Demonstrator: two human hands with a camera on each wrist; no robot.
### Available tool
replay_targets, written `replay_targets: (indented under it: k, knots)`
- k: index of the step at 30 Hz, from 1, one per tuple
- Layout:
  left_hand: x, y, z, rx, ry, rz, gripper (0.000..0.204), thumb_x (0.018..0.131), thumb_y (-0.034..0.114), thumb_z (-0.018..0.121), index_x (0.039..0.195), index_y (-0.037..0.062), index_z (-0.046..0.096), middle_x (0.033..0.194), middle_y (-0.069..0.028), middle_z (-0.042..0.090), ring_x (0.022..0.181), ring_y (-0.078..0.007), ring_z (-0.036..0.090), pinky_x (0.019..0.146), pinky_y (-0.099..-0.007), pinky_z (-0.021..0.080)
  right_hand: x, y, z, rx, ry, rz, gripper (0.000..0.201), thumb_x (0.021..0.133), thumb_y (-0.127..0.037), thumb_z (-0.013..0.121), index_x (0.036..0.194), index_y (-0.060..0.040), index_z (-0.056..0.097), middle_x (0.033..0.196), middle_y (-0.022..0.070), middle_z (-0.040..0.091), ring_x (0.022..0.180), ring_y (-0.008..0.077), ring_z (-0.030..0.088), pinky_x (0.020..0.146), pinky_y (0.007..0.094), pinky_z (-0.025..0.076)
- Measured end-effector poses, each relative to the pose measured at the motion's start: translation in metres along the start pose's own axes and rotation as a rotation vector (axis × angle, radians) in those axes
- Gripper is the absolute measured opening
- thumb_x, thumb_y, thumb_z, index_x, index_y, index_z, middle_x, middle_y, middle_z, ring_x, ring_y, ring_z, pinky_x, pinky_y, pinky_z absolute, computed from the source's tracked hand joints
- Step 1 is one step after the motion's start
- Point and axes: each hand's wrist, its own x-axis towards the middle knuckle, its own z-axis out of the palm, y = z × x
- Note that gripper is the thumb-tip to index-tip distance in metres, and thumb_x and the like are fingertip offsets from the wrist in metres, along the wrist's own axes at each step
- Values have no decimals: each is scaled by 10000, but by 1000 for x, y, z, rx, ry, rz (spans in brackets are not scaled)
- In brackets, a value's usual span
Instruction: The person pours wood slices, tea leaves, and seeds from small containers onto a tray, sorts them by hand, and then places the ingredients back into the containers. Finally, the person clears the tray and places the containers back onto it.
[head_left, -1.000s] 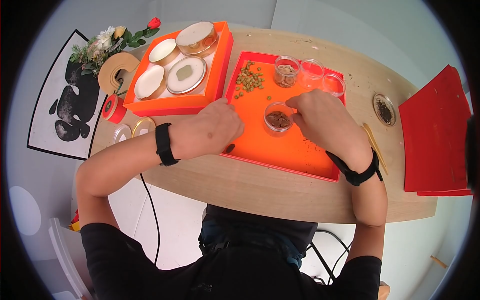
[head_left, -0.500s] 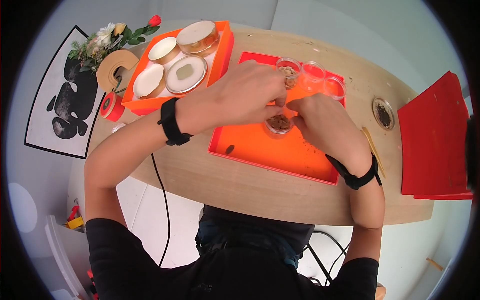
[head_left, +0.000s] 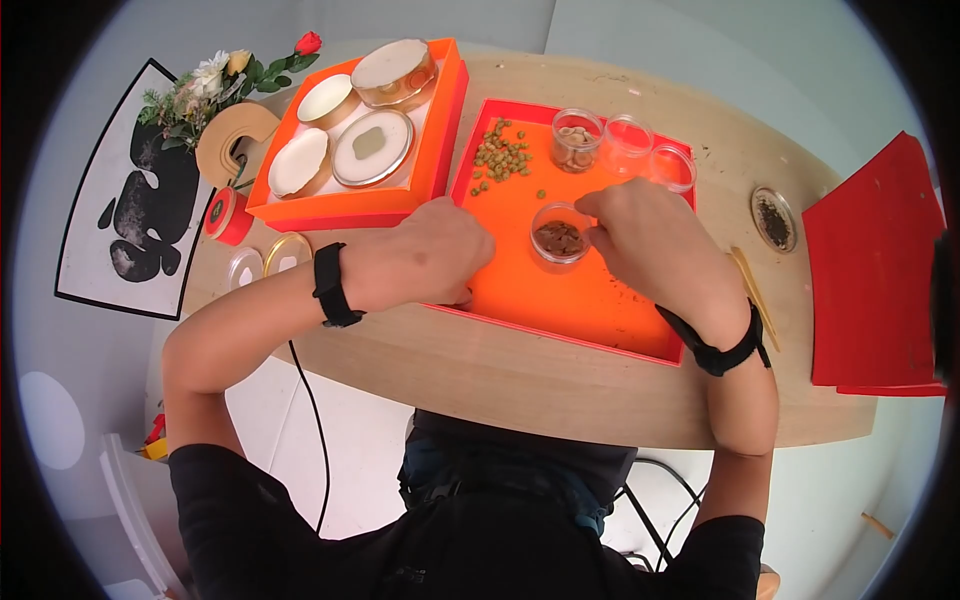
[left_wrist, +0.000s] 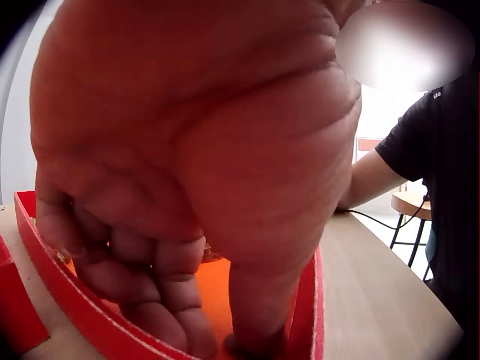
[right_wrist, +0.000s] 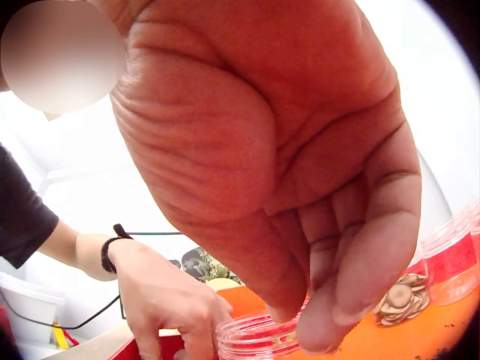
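Note:
An orange tray (head_left: 540, 310) with red walls lies before me. Inside it stands a clear round jar (head_left: 553, 265) of brown flakes (head_left: 560, 238). My right hand (head_left: 645, 240) holds the jar by its right rim, thumb and fingertips meeting there in the right wrist view. Down at the tray's near left corner is my left hand (head_left: 425, 255), fingers bent and thumb (left_wrist: 259, 311) pointing down. A dark piece (left_wrist: 235, 346) shows beside the thumb tip in the left wrist view; I cannot tell whether it is pinched. Small green buds (head_left: 502, 157) lie beyond this hand.
A jar of pale slices (head_left: 575, 155) and two clear jars (head_left: 628, 140) stand at the tray's back right. At the left is an orange box (head_left: 450, 150) of round tins. A dish of dark bits (head_left: 772, 220) and yellow tweezers (head_left: 755, 295) lie to the right.
My left hand went from the near left corner to above the flake jar, then returned to that corner, covering the dark oval piece. My right hand stayed at the jar's rim.

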Motion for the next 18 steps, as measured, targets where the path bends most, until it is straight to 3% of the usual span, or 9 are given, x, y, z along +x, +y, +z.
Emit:
replay_targets:
  k: [3,10,16,18]
  knots:
    - [1,-4,7,-81,5,78,200,839,247,912,800,98,785,814,-109,755,901,-318,725,912,-423,503,0,1,1,-3,12,-9,106,886,1,749,809,37,686,790,248,689,822,435,706,691,521,555]
    - [5,-2,5,-47,-113,64,142,851,199,877,810,104,779,814,-102,754,880,-310,718,921,-407,490,1,0,1,-7,-1,-18,129,889,-7,758,795,38,682,780,250,686,811,432,707,679,523,549]
    - [-1,-10,8,-13,148,155,118,845,191,860,814,109,780,787,-96,734,848,-307,696,896,-405,490,0,2,5,18,36,-17,138,893,-12,762,791,37,682,778,251,685,810,431,710,676,520,551]
    - [2,-5,-5,90,-11,36,180,790,218,892,794,103,754,769,-89,717,847,-301,696,876,-409,486,1,1,3,13,23,-11,135,893,-9,760,792,38,684,781,252,687,813,432,710,679,522,552]
